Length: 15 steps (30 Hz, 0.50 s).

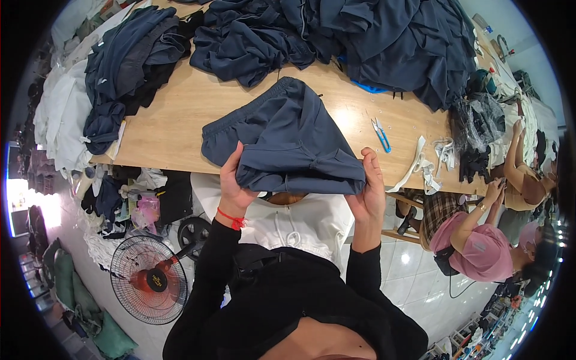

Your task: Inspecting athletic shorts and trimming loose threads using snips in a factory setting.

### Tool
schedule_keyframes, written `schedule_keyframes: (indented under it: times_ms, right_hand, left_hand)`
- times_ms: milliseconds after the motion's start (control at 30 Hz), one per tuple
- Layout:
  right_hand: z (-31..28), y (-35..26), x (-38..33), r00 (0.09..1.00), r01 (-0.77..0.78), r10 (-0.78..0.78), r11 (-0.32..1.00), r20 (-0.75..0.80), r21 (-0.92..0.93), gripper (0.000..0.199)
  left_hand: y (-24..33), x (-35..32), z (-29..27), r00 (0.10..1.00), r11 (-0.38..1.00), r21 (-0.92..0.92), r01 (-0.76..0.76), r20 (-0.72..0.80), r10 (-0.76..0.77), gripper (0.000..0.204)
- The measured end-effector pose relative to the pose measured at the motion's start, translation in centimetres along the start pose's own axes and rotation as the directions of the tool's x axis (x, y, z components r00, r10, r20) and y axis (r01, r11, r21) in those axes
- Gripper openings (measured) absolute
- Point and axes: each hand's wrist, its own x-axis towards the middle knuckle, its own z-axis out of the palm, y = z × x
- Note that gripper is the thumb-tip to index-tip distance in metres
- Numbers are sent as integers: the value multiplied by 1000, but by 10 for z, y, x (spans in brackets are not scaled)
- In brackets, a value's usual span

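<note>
A pair of dark blue-grey shorts (pixel 288 132) with a gathered elastic waistband lies partly on the wooden table, its waistband pointing up and to the left. The leg end nearest me hangs at the table's front edge, raised between my hands. My left hand (pixel 237 183) grips this end at its left side, thumb on top and fingers beneath. At the right side, my right hand (pixel 367 186) pinches the other corner, with its fingers partly under the cloth. To the right on the table lie blue-handled thread snips (pixel 381 135).
Piles of dark garments (pixel 258 42) cover the far side of the table (pixel 162 132). White fabric strips (pixel 420 162) lie near the right edge. A standing fan (pixel 150 279) is at lower left. A person in pink (pixel 480 246) sits at right, with another person beyond.
</note>
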Motion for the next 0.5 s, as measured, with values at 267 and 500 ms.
schedule_keyframes:
  times_ms: [267, 500]
  right_hand:
    - [-2, -4, 0, 999, -21, 24, 999, -47, 48, 23]
    - [-12, -4, 0, 1000, -1, 3, 986, -16, 166, 27]
  left_hand:
    - [-1, 4, -9, 1000, 998, -62, -20, -13, 19, 57]
    - [-5, 12, -3, 949, 971, -231, -67, 286, 134, 59]
